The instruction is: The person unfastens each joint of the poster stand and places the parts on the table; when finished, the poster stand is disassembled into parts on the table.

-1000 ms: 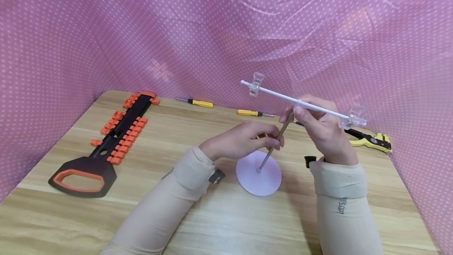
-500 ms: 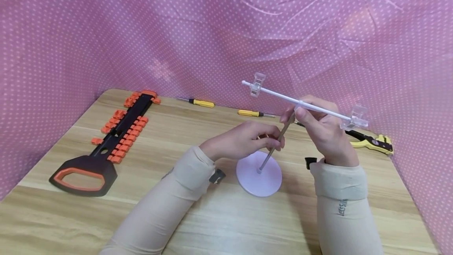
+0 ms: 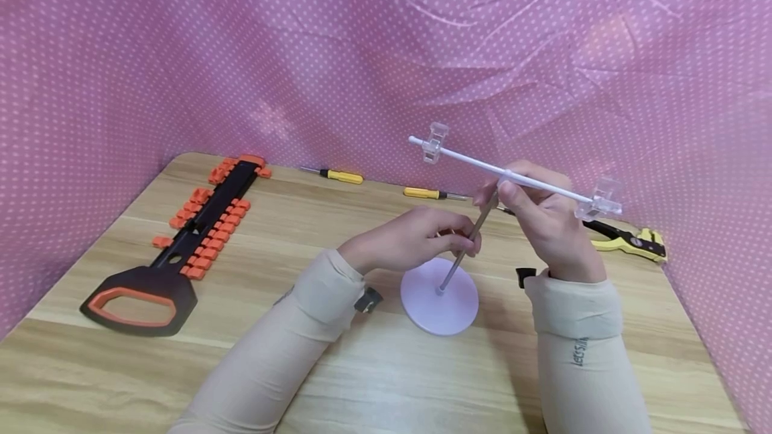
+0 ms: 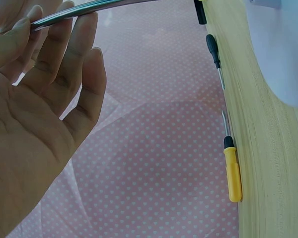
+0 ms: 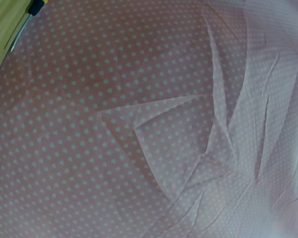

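A stand with a round white base (image 3: pixel 439 313), a thin metal pole (image 3: pixel 460 258) and a white crossbar (image 3: pixel 470 161) leans to the right in the head view. Clear plastic clips (image 3: pixel 434 142) sit near both ends of the crossbar. My left hand (image 3: pixel 416 236) pinches the pole between thumb and fingers partway up; the left wrist view shows this pinch on the shiny pole (image 4: pixel 89 7) up close. Higher up, my right hand (image 3: pixel 551 220) grips the joint where pole and crossbar meet, thumb in front. The right wrist view hardly shows that hand.
On the left of the wooden table (image 3: pixel 289 353) lies a black rack (image 3: pixel 199 220) with orange clips along both sides. Yellow-handled screwdrivers (image 3: pixel 344 176) lie along the back edge. A yellow and black plier-like tool (image 3: pixel 633 241) rests behind my right hand. Pink dotted cloth (image 3: pixel 338 52) hangs behind.
Both hands keep their hold on the stand. Only a very slight shift of the whole view shows; nothing is taken or let go.
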Motion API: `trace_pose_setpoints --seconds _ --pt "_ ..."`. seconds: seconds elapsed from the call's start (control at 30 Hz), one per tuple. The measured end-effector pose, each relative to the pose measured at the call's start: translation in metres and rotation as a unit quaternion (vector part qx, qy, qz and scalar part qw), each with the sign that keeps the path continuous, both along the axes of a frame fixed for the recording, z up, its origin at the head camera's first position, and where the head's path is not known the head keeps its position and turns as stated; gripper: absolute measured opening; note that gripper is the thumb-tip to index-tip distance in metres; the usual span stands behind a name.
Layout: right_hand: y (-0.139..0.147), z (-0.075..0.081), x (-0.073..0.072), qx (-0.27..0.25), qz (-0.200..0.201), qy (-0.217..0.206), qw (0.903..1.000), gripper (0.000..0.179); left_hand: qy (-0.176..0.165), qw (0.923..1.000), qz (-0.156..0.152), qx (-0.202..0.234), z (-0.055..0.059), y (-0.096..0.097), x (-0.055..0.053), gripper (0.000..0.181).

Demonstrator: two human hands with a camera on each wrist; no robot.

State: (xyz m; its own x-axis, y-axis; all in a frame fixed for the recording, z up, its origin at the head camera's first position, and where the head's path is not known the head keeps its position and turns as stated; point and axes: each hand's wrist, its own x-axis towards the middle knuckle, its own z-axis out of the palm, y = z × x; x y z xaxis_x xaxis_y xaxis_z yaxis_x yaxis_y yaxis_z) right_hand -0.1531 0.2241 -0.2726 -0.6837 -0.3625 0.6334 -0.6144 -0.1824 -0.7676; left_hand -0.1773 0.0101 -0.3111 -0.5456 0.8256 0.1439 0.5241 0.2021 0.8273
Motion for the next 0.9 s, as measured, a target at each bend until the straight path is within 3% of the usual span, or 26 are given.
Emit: trace_pose_setpoints --seconds 0.37,0.9 --pt "-0.0002 -0.0009 -0.0002 -0.007 0.012 0.001 0.9999 0.014 0.003 1.0000 0.001 0.000 0.0000 0.0001 0.0014 0.016" --pt "-0.0024 -0.0015 0.0002 -0.001 -0.007 -0.004 1.0000 0.014 0.013 0.9999 0.002 -0.006 -0.0024 -0.0007 -0.0009 0.017"
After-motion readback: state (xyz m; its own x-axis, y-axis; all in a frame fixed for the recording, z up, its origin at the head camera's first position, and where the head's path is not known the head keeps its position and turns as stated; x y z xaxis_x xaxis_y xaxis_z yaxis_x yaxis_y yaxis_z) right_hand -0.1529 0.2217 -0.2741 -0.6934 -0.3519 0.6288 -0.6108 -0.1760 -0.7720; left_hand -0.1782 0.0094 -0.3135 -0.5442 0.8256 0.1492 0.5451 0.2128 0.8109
